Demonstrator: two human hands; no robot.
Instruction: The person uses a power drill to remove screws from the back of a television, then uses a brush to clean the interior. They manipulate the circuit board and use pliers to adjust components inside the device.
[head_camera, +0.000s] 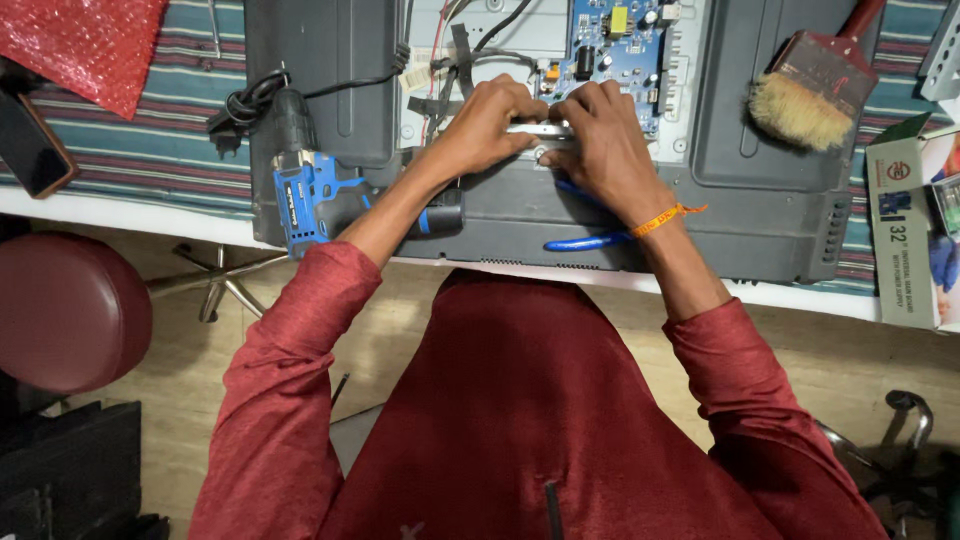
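Blue-handled pliers (585, 240) are partly hidden under the right wrist, beside a blue cordless drill (320, 195). Farther on, a thin silver metal strip (540, 130) is gripped by the closed fingers of the left hand (485, 125) and right hand (600, 140), over the grey television back panel (760, 210). The blue circuit board (620, 40) is cut off above.

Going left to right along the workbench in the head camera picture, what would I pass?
Red bubble wrap → blue drill → left hand → right hand → paintbrush → cardboard box.
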